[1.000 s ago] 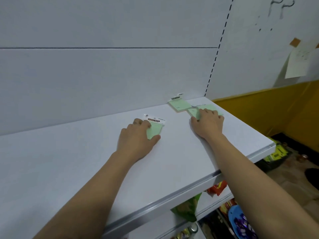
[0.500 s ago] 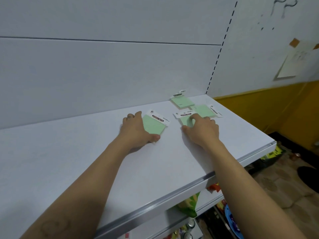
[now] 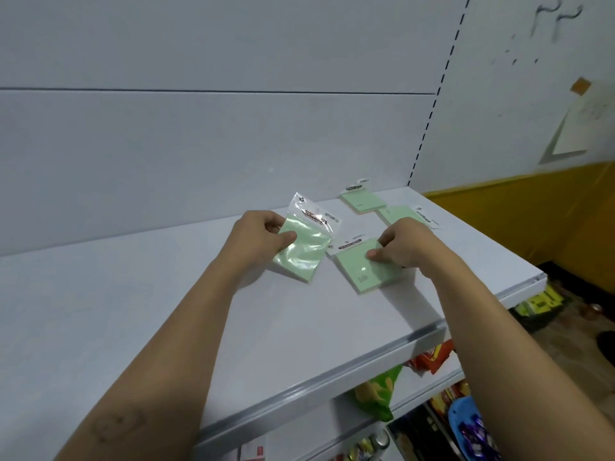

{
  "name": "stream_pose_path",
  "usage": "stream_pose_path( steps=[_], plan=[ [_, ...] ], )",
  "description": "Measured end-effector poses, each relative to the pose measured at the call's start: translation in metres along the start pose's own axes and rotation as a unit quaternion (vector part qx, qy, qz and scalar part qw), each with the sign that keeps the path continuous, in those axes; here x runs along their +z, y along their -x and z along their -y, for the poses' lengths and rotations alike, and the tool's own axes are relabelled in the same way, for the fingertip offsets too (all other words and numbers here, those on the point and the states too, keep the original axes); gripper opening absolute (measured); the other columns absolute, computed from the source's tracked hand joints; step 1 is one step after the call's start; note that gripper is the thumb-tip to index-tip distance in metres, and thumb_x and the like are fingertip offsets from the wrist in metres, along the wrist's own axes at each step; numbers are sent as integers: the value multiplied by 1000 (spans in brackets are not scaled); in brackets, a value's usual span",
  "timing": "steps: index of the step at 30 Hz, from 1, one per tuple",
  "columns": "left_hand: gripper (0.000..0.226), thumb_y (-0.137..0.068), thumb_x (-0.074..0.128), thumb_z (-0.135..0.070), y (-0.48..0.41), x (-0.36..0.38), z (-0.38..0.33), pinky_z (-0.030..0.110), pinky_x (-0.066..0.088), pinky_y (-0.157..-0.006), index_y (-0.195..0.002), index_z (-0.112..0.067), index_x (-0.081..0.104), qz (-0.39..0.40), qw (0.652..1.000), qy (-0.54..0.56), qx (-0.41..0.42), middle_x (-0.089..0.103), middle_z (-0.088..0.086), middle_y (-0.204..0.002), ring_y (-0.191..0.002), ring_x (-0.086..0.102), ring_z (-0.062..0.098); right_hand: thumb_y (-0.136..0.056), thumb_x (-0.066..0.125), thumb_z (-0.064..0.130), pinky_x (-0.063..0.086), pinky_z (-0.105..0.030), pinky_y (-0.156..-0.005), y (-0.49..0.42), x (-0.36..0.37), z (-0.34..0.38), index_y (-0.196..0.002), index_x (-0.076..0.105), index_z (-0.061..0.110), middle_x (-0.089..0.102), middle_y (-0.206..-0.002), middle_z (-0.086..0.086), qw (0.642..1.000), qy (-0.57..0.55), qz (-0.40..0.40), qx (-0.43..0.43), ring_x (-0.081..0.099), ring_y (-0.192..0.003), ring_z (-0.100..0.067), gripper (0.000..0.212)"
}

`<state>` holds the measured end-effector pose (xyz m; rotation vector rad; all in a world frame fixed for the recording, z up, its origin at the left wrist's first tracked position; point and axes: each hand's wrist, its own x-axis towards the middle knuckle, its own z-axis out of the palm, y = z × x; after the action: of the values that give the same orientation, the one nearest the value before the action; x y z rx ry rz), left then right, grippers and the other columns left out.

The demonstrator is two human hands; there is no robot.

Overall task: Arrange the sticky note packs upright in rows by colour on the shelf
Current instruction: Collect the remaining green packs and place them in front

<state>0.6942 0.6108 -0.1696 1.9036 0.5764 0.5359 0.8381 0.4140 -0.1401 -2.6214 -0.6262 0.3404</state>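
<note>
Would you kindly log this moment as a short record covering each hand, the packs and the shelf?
Left hand: grips a green sticky note pack, tilted with its header end raised
Right hand: pinches a second green pack by its right edge, low on the shelf
Far pack: green, lying flat near the back panel
Fourth pack: green, flat, partly behind the right hand
Shelf: white; no pack stands upright yet

We have lifted our left hand off the shelf, so its green pack, flat before, now tilts up pinched at frame centre, while our right hand has dragged a second pack leftward, gripping its edge.
</note>
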Motion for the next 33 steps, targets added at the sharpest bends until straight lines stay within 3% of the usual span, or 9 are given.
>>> stream_pose_path(
  steps=[4, 6, 10, 15, 18, 25, 33],
  plan=[
    [19, -73, 79, -9, 4, -17, -7, 15, 45, -54, -90, -7, 68, 3, 1000, 10, 0, 56, 2, -71, -52, 55, 5, -71, 83, 17, 51, -31, -63, 7, -12, 2, -84, 67, 8, 65, -79, -7, 991, -125, -13, -49, 59, -66, -20, 23],
    [20, -71, 80, -9, 8, -30, -8, 17, 48, -55, -88, -8, 70, -8, 1000, 3, 3, 60, 5, -75, -58, 60, 10, -69, 82, 10, 50, -30, -57, 7, -14, 11, -75, 63, 7, 66, -73, -6, 982, -166, -44, -83, 62, -61, -19, 20],
    [21, -71, 81, -7, 19, -75, -7, 25, 53, -60, -88, -7, 70, -78, 997, 9, 5, 62, 3, -74, -65, 63, 17, -69, 80, 10, 54, -39, -70, 2, -1, 44, -66, 59, 15, 66, -68, -3, 964, -193, -107, -147, 67, -66, -24, 22],
    [21, -70, 80, 0, 56, -151, 5, 30, 59, -62, -87, -3, 68, -164, 986, 8, 0, 64, 11, -80, -66, 67, 23, -72, 78, 8, 52, -31, -62, 12, 34, 111, -81, 64, 14, 66, -68, -1, 935, -262, -45, -235, 62, -50, -5, 18],
    [21, -68, 80, 3, 91, -196, 18, 36, 60, -66, -79, -9, 66, -214, 977, -5, -17, 63, 7, -76, -65, 65, 23, -72, 78, 9, 54, -34, -68, 30, 61, 159, -95, 69, 18, 66, -64, 1, 921, -265, 11, -286, 60, -50, -3, 26],
    [22, -69, 79, 3, 182, -296, 61, 29, 59, -60, -77, -12, 65, -328, 943, -10, -56, 58, 7, -71, -65, 62, 21, -71, 77, 13, 56, -43, -78, 90, 129, 263, -86, 70, 23, 66, -73, 5, 890, -283, 61, -352, 68, -65, -18, 20],
    [16, -73, 78, -1, 260, -385, 96, 24, 57, -58, -75, -11, 65, -419, 902, -53, -90, 58, 7, -71, -67, 60, 21, -71, 74, 13, 56, -47, -73, 147, 200, 370, -70, 62, 32, 69, -75, 2, 873, -283, 87, -387, 70, -68, -23, 22]
  ],
)
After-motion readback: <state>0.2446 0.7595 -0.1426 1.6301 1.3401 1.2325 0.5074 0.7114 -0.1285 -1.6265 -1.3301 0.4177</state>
